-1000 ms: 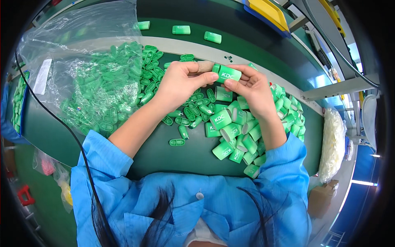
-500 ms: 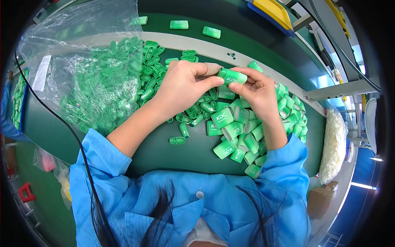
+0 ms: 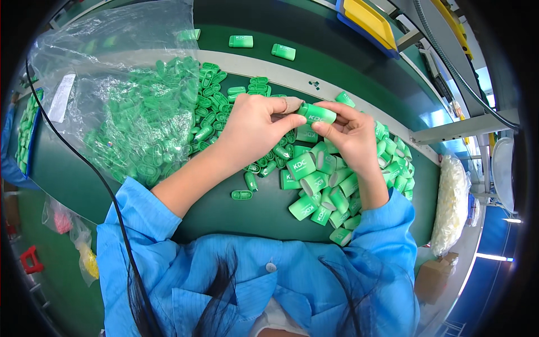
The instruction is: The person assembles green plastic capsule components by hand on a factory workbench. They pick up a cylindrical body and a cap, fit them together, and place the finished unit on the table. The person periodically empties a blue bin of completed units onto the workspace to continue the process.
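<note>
Both my hands hold one green plastic casing (image 3: 319,115) above the table, lying sideways with pale lettering on its face. My left hand (image 3: 254,122) pinches its darker left end between thumb and a tape-wrapped index finger. Around the paler right end, the thumb and fingers of my right hand (image 3: 355,137) are closed. Beneath and beside the right hand lies a heap of hollow green casings (image 3: 314,182). Small oval green caps (image 3: 208,121) are piled left of my left hand, spilling from a clear plastic bag (image 3: 140,112). Whether a cap sits inside the held end is hidden by my fingers.
A white rail (image 3: 241,63) borders the dark green belt, which carries several green casings (image 3: 241,41). A black cable (image 3: 92,174) crosses by my left arm. At the right stand a bulging clear bag (image 3: 451,205) and a metal bracket (image 3: 466,128). A yellow tray (image 3: 368,22) sits far right.
The whole view has shifted slightly. My hands keep their hold on the casing, which is tilted a little more down to the right.
</note>
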A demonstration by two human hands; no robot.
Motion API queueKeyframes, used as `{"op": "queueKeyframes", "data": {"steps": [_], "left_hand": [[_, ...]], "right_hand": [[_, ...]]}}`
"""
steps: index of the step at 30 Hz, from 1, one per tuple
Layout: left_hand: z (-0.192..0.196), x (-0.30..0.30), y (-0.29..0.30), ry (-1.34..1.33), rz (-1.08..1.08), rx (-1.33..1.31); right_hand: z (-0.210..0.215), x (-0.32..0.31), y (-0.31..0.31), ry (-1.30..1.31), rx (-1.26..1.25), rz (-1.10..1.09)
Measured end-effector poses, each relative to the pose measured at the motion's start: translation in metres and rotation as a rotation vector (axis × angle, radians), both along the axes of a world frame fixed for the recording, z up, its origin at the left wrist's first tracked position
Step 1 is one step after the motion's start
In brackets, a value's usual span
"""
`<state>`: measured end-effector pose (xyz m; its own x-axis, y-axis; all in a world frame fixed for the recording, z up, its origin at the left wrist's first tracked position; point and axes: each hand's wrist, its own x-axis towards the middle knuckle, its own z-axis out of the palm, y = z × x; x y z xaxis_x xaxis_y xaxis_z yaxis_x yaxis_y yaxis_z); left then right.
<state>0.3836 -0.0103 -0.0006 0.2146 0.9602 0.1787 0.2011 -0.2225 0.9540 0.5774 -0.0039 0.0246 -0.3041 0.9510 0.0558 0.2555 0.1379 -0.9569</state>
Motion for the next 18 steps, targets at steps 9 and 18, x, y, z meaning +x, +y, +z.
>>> {"op": "queueKeyframes", "data": {"steps": [9, 18], "left_hand": [[-0.005, 0.017, -0.012, 0.039, 0.146, 0.342], [-0.024, 0.018, -0.012, 0.159, 0.181, 0.447]], "right_hand": [[0.003, -0.008, -0.004, -0.063, 0.04, -0.068], [0.003, -0.022, -0.011, -0.406, 0.197, -0.146]]}}
